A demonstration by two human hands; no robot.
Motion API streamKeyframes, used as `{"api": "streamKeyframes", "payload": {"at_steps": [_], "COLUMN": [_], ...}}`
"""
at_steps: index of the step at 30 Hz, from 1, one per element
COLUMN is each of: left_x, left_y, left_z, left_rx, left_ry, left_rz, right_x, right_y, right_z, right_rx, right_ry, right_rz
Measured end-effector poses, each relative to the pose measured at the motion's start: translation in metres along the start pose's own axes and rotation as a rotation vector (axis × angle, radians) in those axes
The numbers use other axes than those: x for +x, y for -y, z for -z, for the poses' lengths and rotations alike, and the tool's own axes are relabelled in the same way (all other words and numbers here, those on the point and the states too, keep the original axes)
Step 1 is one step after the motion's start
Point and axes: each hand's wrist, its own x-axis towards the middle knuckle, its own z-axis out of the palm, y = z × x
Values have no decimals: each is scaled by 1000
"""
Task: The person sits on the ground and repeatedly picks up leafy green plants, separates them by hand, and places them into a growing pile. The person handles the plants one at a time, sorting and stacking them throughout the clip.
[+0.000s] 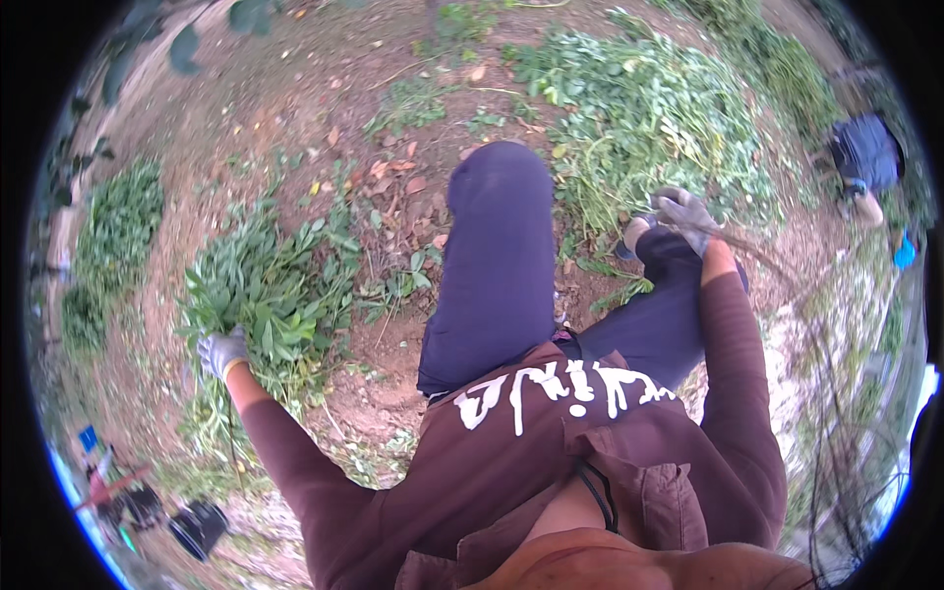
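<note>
My left hand (224,352), in a pale grey glove, is closed at the near left edge of a bunch of leafy green plants (270,285). Its fingers seem wrapped round the stems, though leaves partly cover them. On the right, my right hand (685,216), gloved too, is held above my bent leg, close to a shoe (634,234). Its fingers are curled. A thin brown stick-like length (752,253) runs rightward from beside this hand; whether the hand grips it is unclear.
A wide heap of cut greenery (659,118) lies ahead to the right. More leafy piles (118,221) are at the far left. Dry leaves (393,177) dot the bare soil. A dark bucket (198,528) stands at lower left. Another person (865,157) is at the far right.
</note>
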Motion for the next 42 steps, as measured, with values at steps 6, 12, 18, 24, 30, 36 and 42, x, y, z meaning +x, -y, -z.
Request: {"api": "streamKeyframes", "payload": {"at_steps": [6, 12, 18, 24, 30, 36, 42], "left_x": [-133, -297, -384, -439, -480, -499, -514], "left_y": [-142, -232, -258, -259, -271, -277, -289], "left_z": [29, 203, 265, 272, 270, 277, 286], "left_rx": [-983, -1393, -1063, -780, -504, -291, 58], "left_ry": [110, 124, 324, 456, 475, 426, 244], "left_rz": [-701, -1858, -2804, -2932, -3044, -3037, -2917], "right_x": [14, 10, -3, 1, 12, 14, 14], "right_y": [-12, -11, 13, 29, 19, 35, 32], "right_z": [-17, -29, -26, -36, -32, -44, -35], "right_rx": [-720, -802, -765, -913, -824, -836, -838], "right_ry": [185, 304, 268, 344, 376, 388, 367], "right_rz": [115, 83, 138, 199, 228, 305, 304]}}
